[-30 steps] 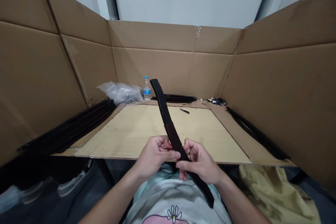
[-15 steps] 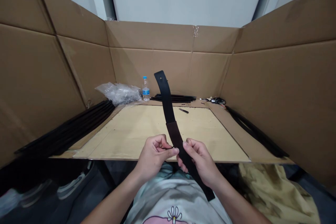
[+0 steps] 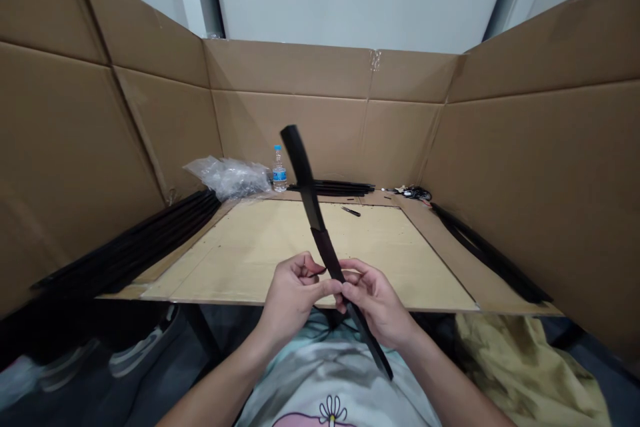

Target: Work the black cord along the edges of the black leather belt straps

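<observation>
A long, slightly curved black strap (image 3: 311,203) with a dark brown middle section stands tilted in front of me, seen almost edge-on. My right hand (image 3: 375,300) grips it below the brown section between thumb and fingers. The strap's lower end hangs past that hand over my lap. My left hand (image 3: 296,290) is closed beside the strap, its thumb tip meeting the strap and the right thumb. A thin black cord (image 3: 317,273) shows between the left fingers; its other end is hidden.
On the cardboard-walled table (image 3: 240,240) lies a small knife (image 3: 351,211). At the back are a plastic bag (image 3: 233,177), a water bottle (image 3: 279,173), black strips (image 3: 340,187) and a tangle of small items (image 3: 413,193). More black strips (image 3: 135,240) line the left, others (image 3: 490,250) the right.
The strap has turned from its broad face to nearly edge-on, its top shifting a little left. My right hand has moved slightly left, bringing its thumb up to the left thumb.
</observation>
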{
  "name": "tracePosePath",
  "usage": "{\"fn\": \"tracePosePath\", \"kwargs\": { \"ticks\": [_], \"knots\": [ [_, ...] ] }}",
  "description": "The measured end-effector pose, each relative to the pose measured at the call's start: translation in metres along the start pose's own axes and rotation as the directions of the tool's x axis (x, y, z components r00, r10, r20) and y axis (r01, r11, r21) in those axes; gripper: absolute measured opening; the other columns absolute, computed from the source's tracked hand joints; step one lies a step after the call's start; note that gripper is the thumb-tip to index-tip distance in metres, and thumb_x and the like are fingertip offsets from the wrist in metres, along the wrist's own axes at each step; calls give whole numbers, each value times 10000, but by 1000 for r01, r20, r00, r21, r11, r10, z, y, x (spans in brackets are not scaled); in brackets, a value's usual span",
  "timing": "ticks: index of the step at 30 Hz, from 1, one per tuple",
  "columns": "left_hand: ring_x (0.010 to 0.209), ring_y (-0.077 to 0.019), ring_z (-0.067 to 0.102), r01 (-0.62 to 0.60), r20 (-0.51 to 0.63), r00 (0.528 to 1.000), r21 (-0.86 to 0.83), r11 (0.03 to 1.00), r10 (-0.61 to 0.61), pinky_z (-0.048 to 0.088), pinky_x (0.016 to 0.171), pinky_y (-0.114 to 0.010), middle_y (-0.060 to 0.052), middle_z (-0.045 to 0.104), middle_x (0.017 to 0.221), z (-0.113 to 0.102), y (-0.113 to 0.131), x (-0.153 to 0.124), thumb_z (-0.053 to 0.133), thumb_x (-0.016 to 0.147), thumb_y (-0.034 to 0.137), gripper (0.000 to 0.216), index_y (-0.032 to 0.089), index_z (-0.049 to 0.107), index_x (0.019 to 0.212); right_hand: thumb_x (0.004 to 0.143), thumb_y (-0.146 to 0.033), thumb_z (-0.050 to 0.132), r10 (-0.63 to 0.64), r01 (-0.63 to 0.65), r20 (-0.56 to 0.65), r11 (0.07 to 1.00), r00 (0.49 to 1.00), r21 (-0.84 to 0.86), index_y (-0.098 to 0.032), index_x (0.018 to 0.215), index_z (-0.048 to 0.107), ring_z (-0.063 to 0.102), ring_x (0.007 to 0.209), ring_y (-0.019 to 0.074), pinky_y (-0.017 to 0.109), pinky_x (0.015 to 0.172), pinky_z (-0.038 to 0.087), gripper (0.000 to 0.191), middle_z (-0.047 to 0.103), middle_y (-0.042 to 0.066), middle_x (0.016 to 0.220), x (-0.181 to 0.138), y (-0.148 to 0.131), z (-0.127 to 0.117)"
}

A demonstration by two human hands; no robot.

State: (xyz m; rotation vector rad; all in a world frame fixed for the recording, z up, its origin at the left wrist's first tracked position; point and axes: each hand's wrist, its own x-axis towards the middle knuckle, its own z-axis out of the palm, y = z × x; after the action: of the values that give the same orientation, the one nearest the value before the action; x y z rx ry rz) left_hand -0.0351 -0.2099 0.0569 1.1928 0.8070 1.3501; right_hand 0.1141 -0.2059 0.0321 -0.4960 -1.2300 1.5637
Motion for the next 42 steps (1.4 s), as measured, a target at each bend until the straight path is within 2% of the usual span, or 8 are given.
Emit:
{"fn": "tracePosePath", "kwargs": {
  "ticks": [2, 7, 15, 25, 34, 36, 40, 42],
  "knots": [
    [457, -123, 579, -6, -27, 1000, 26, 1000, 7, 451, 438, -213, 31, 594, 530, 0, 0, -1, 854, 492, 238, 420, 169, 452, 593, 693, -279, 800, 6, -3, 46, 998, 999, -56, -169, 1052, 634, 564, 567, 79, 195, 530, 469, 410, 651, 3, 757, 1, 0, -2],
    [491, -99, 567, 22, -8, 1000, 67, 998, -21, 451, 465, -193, 8, 632, 580, 0, 4, -6, 835, 509, 223, 357, 148, 502, 613, 716, -276, 778, 24, -10, 105, 991, 994, -136, -143, 837, 642, 550, 479, 59, 178, 461, 483, 225, 609, -26, 677, -2, -3, -3],
    [494, -121, 608, 32, 107, 994, 11, 999, -33, 499, 491, -224, 9, 642, 584, 4, 11, -12, 785, 633, 287, 335, 163, 474, 635, 723, -316, 770, 75, -71, 32, 991, 997, -115, -211, 763, 375, 584, 366, 96, 146, 331, 432, 410, 643, -51, 549, -10, -7, 8],
    [459, -175, 646, -9, 201, 979, -65, 998, 22, 530, 489, -275, 3, 646, 539, 4, 10, -15, 742, 703, 247, 317, 184, 439, 632, 866, -498, 561, 36, -37, -23, 998, 999, -42, -187, 731, 429, 490, 339, 62, 146, 347, 345, 364, 666, 26, 545, -12, -5, 8],
    [448, -169, 639, -31, 176, 984, -17, 999, 34, 501, 464, -248, 22, 622, 496, 9, 5, -15, 742, 709, 290, 359, 192, 409, 617, 840, -511, 587, 27, -47, -176, 992, 984, -113, -180, 647, 433, 378, 292, 41, 141, 305, 246, 413, 549, -34, 424, -12, -6, 14],
    [438, -154, 617, -33, 156, 987, -14, 999, 35, 494, 472, -250, 28, 609, 485, 7, 2, -13, 726, 729, 306, 376, 201, 381, 624, 848, -499, 583, 12, -26, -161, 996, 987, -85, -187, 667, 428, 422, 329, 54, 151, 341, 295, 392, 582, -22, 467, -11, -6, 14],
    [435, -111, 565, -73, -29, 997, 16, 997, 74, 433, 454, -206, 52, 549, 475, 1, 0, -7, 768, 677, 326, 417, 191, 380, 605, 825, -426, 647, -17, 15, -66, 999, 998, -28, -194, 752, 463, 549, 502, 95, 199, 491, 409, 305, 671, 25, 657, -9, -6, 11],
    [455, -119, 576, -47, -19, 999, -9, 999, 46, 446, 467, -217, 47, 565, 510, -1, 0, -4, 803, 619, 322, 433, 188, 392, 610, 798, -379, 691, -36, 34, -28, 998, 999, -49, -186, 825, 529, 562, 562, 105, 217, 536, 422, 253, 666, 26, 704, -8, -5, 9]
  ]
}}
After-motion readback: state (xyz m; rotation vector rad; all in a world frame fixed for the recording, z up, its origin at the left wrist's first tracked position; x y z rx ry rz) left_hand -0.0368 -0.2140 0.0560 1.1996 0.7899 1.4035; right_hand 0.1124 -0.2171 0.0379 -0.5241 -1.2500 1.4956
